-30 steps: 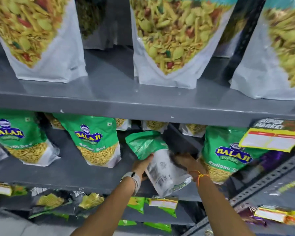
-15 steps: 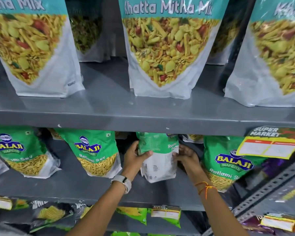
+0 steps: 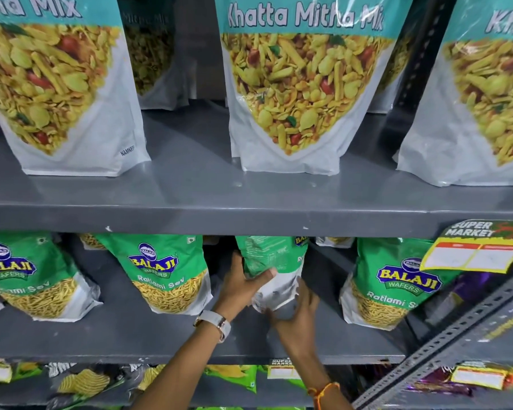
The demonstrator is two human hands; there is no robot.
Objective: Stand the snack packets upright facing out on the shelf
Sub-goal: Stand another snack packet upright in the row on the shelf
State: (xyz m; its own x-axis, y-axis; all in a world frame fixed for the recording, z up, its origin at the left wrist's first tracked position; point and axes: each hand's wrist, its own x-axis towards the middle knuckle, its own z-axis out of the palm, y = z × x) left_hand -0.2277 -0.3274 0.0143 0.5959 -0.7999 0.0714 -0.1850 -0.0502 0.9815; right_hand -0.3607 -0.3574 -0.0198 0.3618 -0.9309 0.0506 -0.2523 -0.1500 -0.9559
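A green and white Balaji snack packet (image 3: 271, 258) stands nearly upright on the grey middle shelf (image 3: 160, 341), turned partly sideways so its back and edge show. My left hand (image 3: 240, 287) grips its left side, thumb across the front. My right hand (image 3: 296, 315) cups its bottom right corner. Three more green Balaji Ratlami Sev packets stand facing out: one at the far left (image 3: 27, 279), one left of my hands (image 3: 166, 273), one to the right (image 3: 394, 285).
The upper shelf (image 3: 249, 214) overhangs closely, carrying large Khatta Mitha Mix pouches (image 3: 302, 93). A yellow price tag (image 3: 477, 247) hangs at right. A perforated grey upright (image 3: 456, 332) slants across the lower right. More packets lie on the shelf below (image 3: 83, 383).
Both hands turned the packet and pushed it deeper under the upper shelf. My right hand dropped from its side to its bottom corner. The camera moved closer and tilted up.
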